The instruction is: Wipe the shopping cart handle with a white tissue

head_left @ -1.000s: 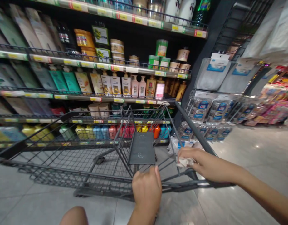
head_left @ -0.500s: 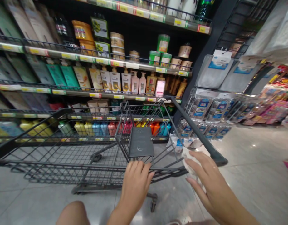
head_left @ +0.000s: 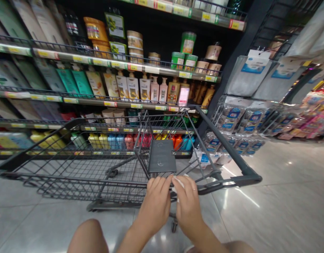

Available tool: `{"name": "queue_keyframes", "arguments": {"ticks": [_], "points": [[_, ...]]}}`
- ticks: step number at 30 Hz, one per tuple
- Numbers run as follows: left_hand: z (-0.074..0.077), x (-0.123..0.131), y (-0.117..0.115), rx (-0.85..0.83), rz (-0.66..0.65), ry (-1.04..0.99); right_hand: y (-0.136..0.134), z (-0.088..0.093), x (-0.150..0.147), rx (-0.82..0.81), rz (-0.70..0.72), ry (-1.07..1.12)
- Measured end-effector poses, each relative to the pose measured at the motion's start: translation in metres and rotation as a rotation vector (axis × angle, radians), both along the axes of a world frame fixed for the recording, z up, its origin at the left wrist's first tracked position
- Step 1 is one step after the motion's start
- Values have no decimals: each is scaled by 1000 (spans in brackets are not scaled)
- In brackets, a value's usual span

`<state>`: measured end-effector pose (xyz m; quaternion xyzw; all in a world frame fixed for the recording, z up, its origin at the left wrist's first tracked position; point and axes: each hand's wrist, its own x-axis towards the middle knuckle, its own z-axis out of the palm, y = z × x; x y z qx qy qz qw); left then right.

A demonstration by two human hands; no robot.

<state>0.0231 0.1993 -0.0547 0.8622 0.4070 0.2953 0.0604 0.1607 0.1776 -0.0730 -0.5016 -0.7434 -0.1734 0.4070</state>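
Observation:
A grey wire shopping cart (head_left: 96, 186) stands side-on in front of me. My left hand (head_left: 158, 196) has its fingers curled over the cart's near top rail, below the grey child-seat panel (head_left: 162, 156). Close beside it, my right hand (head_left: 189, 196) is closed around a crumpled white wipe (head_left: 178, 183) on the same rail. Only a small part of the wipe shows between the fingers. The cart's push handle (head_left: 225, 138) slants down to the right, apart from both hands.
Shelves (head_left: 98, 98) of bottles and jars run behind the cart. Packets (head_left: 231, 117) hang on hooks to the right. A caster (head_left: 174, 225) shows below my hands. My bent knee (head_left: 88, 235) is at the lower left, above grey floor tiles (head_left: 288, 211).
My right hand has moved left along the cart's rail with the wipe, from near the handle end to beside my left hand. The left hand keeps its grip. The view has shifted slightly.

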Motion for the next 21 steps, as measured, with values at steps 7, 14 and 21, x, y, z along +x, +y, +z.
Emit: {"name": "queue_keyframes", "arguments": {"ticks": [7,14,21], "points": [[13,-23,-5,83,16,24,-3,13,12,55,-39,-186],[9,-66,10,385,169,145,-12,19,63,25,-53,-381],[7,-109,24,390,178,155,-12,23,104,-112,-23,-378]]}}
